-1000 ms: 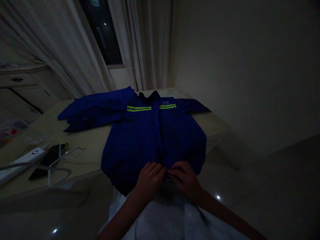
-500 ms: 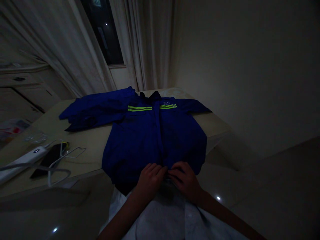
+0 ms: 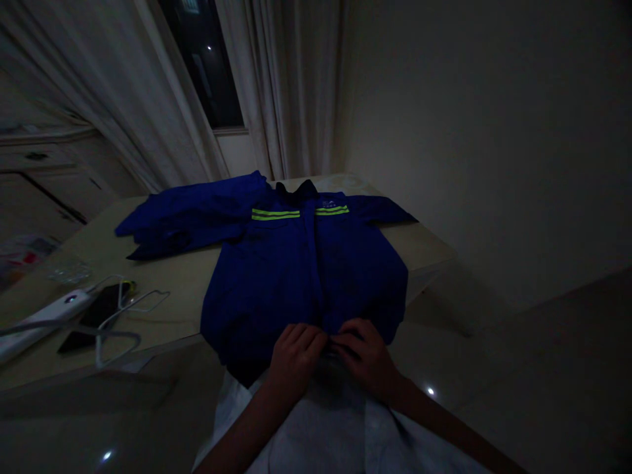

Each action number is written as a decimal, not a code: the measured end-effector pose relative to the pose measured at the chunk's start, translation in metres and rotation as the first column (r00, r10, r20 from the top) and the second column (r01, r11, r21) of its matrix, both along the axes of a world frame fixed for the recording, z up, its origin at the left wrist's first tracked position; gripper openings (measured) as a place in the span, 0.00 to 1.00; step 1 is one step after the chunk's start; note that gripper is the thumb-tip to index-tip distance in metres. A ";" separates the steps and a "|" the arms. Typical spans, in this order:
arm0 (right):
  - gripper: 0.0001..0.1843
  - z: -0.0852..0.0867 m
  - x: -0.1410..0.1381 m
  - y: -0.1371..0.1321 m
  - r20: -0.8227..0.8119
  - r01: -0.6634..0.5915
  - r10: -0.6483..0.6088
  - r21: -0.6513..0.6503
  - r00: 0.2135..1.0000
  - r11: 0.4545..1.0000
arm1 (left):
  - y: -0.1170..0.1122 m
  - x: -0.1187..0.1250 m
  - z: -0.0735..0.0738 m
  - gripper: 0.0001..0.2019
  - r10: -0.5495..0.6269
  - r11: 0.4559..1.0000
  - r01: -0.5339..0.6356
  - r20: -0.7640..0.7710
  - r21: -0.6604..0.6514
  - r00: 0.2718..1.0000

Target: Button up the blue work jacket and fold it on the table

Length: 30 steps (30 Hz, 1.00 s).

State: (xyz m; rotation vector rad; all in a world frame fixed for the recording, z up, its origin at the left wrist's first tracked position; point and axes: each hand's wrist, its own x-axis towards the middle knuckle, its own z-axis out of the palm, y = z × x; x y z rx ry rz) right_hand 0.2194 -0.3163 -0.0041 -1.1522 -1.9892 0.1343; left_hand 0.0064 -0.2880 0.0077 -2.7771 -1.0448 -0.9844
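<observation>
At the desk's (image 3: 180, 299) left, a phone (image 3: 83, 329) is crossed by a cable (image 3: 100, 337). A blue jacket (image 3: 266, 280) is spread rightward, overhanging the near edge; its lower front is pinched by the left hand (image 3: 297, 355) and right hand (image 3: 365, 354), fingers curled.

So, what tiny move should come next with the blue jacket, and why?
Maybe bring the two front sides of the jacket together at the bottom. The left grip and right grip hold its bottom edge, close together, where the front flap ends. It's too dark for fine details, though.
</observation>
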 end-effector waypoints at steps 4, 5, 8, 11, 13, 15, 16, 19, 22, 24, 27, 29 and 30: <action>0.05 -0.001 -0.001 0.001 0.017 -0.007 0.007 -0.026 1.000 1.000 | -0.001 0.001 0.000 0.07 -0.033 0.999 0.033 -0.013 -0.002 0.999; 0.04 -0.002 -0.001 0.001 0.021 -0.004 0.006 -0.050 1.000 0.999 | -0.001 0.001 0.000 0.07 -0.032 0.999 0.031 -0.028 -0.004 0.999; 0.03 -0.001 -0.002 0.003 0.010 -0.001 0.002 -0.150 1.000 0.989 | -0.002 0.000 -0.002 0.07 -0.017 1.000 0.018 -0.075 0.008 0.997; 0.03 0.002 -0.002 0.005 -0.041 -0.020 0.009 -0.261 0.999 0.965 | -0.003 0.001 0.000 0.08 -0.035 0.998 0.039 -0.079 0.058 0.996; 0.03 0.005 -0.001 0.005 -0.074 -0.046 0.024 -0.308 0.997 0.950 | -0.004 0.001 0.001 0.09 -0.052 0.994 0.060 -0.090 0.092 0.995; 0.03 0.009 0.001 0.006 -0.105 -0.062 0.028 -0.337 0.994 0.940 | -0.004 0.001 0.002 0.10 -0.075 0.991 0.086 -0.102 0.107 0.992; 0.03 0.011 0.002 0.007 -0.130 -0.068 0.024 -0.352 0.991 0.934 | -0.004 0.000 0.002 0.11 -0.089 0.989 0.099 -0.099 0.108 0.991; 0.02 0.017 0.006 0.011 -0.225 -0.126 0.033 -0.413 0.974 0.902 | -0.006 -0.001 0.001 0.10 -0.128 0.986 0.132 -0.048 0.098 0.991; 0.03 0.021 0.008 0.015 -0.276 -0.227 0.100 -0.477 0.956 0.849 | -0.006 -0.002 0.003 0.09 -0.163 0.980 0.163 -0.011 0.109 0.987; 0.04 0.022 0.008 0.015 -0.270 -0.244 0.119 -0.497 0.955 0.833 | -0.005 -0.002 0.005 0.08 -0.190 0.974 0.192 -0.029 0.123 0.981; 0.05 0.019 0.008 0.015 -0.254 -0.227 0.110 -0.492 0.961 0.841 | -0.001 -0.004 0.007 0.08 -0.214 0.972 0.220 -0.066 0.087 0.975; 0.07 0.017 0.008 0.015 -0.265 -0.230 0.107 -0.492 0.958 0.840 | 0.002 -0.005 0.007 0.08 -0.219 0.974 0.222 -0.063 0.046 0.974; 0.07 0.017 0.008 0.016 -0.280 -0.239 0.106 -0.497 0.954 0.835 | 0.003 -0.007 0.007 0.08 -0.220 0.975 0.222 -0.049 0.030 0.974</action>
